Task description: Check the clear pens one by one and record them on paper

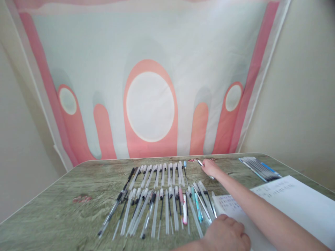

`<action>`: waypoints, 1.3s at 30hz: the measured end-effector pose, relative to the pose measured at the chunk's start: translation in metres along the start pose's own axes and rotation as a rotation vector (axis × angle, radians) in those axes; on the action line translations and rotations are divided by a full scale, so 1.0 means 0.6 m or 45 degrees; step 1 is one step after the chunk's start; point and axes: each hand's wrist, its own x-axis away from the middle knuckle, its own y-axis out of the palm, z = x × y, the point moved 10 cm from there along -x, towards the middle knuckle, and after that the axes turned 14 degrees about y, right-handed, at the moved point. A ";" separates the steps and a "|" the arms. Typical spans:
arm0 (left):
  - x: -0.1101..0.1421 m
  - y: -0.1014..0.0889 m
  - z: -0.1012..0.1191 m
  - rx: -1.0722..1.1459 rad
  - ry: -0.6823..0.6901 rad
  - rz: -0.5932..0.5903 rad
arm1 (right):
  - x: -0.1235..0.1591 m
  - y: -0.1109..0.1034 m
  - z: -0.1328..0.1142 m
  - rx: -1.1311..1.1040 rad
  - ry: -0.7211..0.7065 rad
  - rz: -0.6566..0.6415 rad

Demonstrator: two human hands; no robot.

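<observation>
My right hand (210, 167) reaches to the far side of the table, its fingers closed on a clear pen (200, 162) at the right end of the back row of pens (159, 174). My left hand (226, 234) rests near the front edge, fingers curled down on the corner of a white sheet of paper (293, 202). A front row of several clear, black, pink and teal pens (162, 209) lies just left of that hand.
A green wood-grain table (78, 195) holds everything. A bundle of pens (259, 168) lies at the far right corner. A pink and pale patterned cloth (149, 87) hangs behind the table against beige walls.
</observation>
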 end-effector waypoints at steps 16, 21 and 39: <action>0.009 -0.003 -0.008 0.145 -0.002 -0.021 | 0.050 -0.041 0.098 -0.104 -0.185 0.091; 0.040 -0.039 -0.056 0.451 -0.182 0.239 | 0.093 -0.098 0.071 -0.626 -0.404 0.223; 0.254 -0.053 -0.304 1.548 -1.186 1.915 | 0.225 -0.125 -0.041 -0.919 -0.697 0.018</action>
